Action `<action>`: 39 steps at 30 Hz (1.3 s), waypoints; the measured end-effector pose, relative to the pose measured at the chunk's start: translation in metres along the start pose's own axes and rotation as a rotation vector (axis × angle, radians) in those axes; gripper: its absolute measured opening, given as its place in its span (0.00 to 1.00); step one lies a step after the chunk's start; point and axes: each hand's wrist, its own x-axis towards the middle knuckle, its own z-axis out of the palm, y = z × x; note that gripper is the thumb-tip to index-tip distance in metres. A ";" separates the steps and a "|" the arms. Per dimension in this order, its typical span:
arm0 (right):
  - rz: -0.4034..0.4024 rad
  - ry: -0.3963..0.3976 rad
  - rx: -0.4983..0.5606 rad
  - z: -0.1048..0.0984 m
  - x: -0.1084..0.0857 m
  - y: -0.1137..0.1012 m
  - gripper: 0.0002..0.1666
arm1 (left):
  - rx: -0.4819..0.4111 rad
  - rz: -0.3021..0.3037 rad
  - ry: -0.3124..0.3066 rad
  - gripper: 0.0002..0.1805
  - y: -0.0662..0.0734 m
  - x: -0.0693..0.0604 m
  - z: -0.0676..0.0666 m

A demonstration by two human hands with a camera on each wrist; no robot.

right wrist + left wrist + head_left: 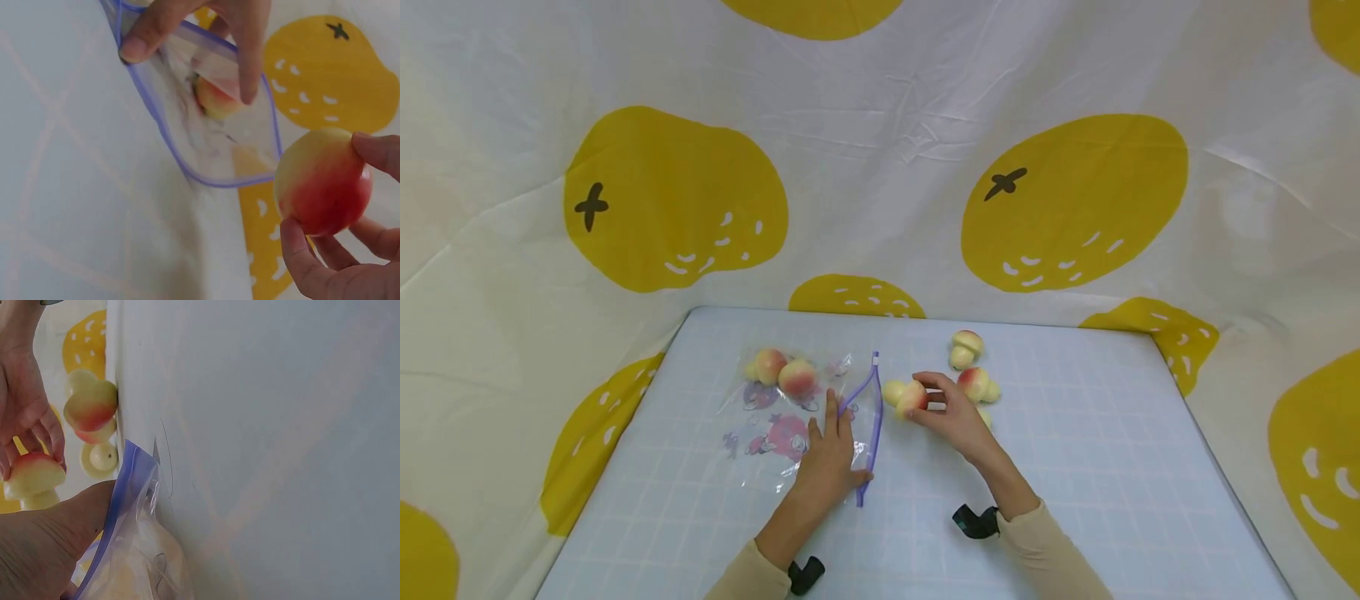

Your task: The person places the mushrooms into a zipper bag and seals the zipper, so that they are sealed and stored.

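Observation:
My right hand (pixel 955 421) pinches a red and cream mushroom-shaped piece (pixel 912 398) by its cap, just right of the bag's mouth. The clear zip bag (pixel 790 437) has a purple rim (pixel 877 417) that stands parted, as the right wrist view shows. On the bag rests my left hand (pixel 827 467), fingers spread, its thumb at the rim's near end. Two similar pieces (pixel 797 378) lie inside the bag toward its far side. In the right wrist view the held piece (pixel 325 181) sits between thumb and fingers (pixel 300 250), beside the rim (pixel 275 144).
Right of my right hand several more mushroom-shaped pieces lie on the table: one at the back (pixel 967 348), one before it (pixel 977 385), and another partly hidden by the hand (pixel 984 417). A patterned cloth (pixel 880 208) hangs behind the table.

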 end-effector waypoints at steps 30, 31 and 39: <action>-0.084 -0.071 -0.180 0.060 0.025 0.024 0.34 | 0.024 0.030 0.023 0.63 -0.002 0.001 -0.001; -0.085 -0.072 -0.183 0.061 0.026 0.024 0.34 | 0.025 0.030 0.024 0.63 -0.002 0.001 0.000; -0.092 -0.067 -0.178 0.068 0.031 0.025 0.33 | 0.028 0.006 0.004 0.65 -0.001 0.001 0.001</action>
